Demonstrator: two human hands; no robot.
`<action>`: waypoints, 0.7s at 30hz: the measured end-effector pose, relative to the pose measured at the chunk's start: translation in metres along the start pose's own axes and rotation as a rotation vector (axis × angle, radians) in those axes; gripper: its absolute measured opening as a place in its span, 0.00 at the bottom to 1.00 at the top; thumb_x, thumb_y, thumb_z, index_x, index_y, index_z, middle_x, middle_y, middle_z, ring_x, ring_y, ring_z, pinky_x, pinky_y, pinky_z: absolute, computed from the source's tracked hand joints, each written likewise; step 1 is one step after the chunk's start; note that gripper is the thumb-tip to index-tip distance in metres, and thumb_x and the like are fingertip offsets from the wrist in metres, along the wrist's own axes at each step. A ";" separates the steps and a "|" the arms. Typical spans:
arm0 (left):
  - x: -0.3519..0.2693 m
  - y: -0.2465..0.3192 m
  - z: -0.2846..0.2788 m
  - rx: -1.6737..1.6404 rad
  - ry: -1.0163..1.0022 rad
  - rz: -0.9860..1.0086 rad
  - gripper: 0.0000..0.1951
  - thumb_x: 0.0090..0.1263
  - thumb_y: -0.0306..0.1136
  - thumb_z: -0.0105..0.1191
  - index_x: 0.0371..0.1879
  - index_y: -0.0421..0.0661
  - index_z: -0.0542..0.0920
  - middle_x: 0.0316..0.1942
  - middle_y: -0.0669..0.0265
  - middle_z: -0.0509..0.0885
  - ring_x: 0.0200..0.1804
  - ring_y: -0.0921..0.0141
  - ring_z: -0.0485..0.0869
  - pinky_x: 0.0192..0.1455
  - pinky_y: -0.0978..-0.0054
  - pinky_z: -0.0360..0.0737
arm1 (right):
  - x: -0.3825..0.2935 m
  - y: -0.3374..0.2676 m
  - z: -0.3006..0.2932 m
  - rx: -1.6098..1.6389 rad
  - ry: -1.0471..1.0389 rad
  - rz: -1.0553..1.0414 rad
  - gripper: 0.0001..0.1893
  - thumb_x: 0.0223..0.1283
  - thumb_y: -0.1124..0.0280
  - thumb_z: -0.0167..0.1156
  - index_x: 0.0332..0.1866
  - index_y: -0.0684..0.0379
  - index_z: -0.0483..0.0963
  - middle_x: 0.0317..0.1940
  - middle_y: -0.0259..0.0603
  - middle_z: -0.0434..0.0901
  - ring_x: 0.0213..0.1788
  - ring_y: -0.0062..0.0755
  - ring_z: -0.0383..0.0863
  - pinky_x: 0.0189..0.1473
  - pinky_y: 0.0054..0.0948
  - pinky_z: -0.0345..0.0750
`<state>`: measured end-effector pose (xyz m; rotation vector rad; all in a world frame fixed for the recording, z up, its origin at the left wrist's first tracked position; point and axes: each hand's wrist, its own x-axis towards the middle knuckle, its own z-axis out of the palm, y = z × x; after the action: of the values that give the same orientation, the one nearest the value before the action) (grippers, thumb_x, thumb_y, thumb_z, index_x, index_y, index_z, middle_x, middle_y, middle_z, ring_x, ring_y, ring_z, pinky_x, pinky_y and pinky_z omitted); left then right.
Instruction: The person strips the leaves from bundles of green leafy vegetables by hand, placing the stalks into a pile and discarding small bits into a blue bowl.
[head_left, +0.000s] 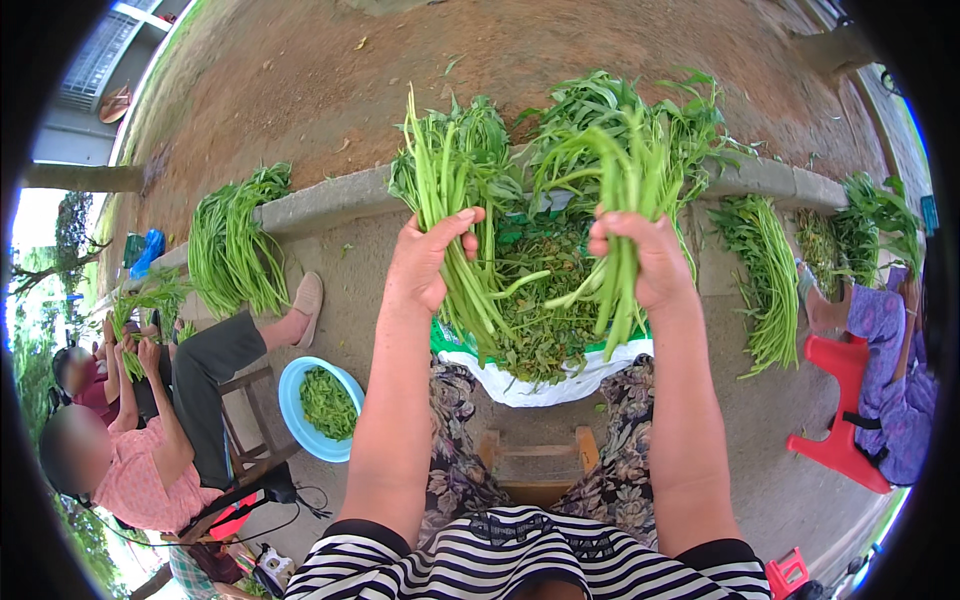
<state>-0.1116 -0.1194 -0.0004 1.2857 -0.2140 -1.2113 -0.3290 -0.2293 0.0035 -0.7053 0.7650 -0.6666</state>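
My left hand (435, 259) is closed around a bunch of long green leafy-vegetable stems (435, 172), probably water spinach, whose cut ends point down toward my lap. Level with it, my right hand (641, 255) grips a second bunch of stems (634, 172), slightly blurred. Between and below both hands, a heap of loose leaves and trimmings (540, 322) lies on a white and green plastic sack (495, 382) in front of my knees. Beyond my hands, larger leafy bundles (585, 101) rest over the curb.
A concrete curb (330, 202) crosses ahead, with brown soil behind it. On the left stand a light-blue basin (289, 390) holding greens and a stem pile (232, 240). Seated people work on the left. At right are another stem bundle (772, 292), a red stool (832, 397) and a seated person.
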 end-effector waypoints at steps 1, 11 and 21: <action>0.001 0.001 -0.002 -0.022 -0.004 -0.001 0.10 0.58 0.27 0.59 0.38 0.43 0.76 0.34 0.65 0.83 0.24 0.77 0.76 0.26 0.77 0.76 | -0.001 -0.006 -0.005 0.048 0.001 -0.060 0.13 0.46 0.75 0.62 0.39 0.66 0.73 0.25 0.39 0.77 0.24 0.27 0.78 0.28 0.23 0.77; 0.003 -0.012 0.002 -0.121 -0.081 -0.101 0.13 0.62 0.26 0.53 0.45 0.39 0.71 0.39 0.61 0.82 0.33 0.71 0.80 0.34 0.74 0.81 | -0.008 0.012 0.015 0.049 -0.082 0.118 0.19 0.48 0.77 0.63 0.46 0.64 0.68 0.23 0.34 0.73 0.21 0.18 0.73 0.20 0.16 0.72; 0.000 -0.024 0.016 -0.113 -0.016 -0.149 0.15 0.58 0.22 0.56 0.44 0.40 0.72 0.37 0.61 0.80 0.34 0.69 0.81 0.37 0.73 0.82 | -0.005 0.016 0.032 -0.300 0.036 0.014 0.11 0.45 0.72 0.65 0.33 0.64 0.75 0.22 0.36 0.77 0.19 0.22 0.74 0.24 0.21 0.75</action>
<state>-0.1362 -0.1243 -0.0140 1.2100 -0.0605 -1.3418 -0.3024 -0.2059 0.0101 -0.9618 0.9132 -0.5587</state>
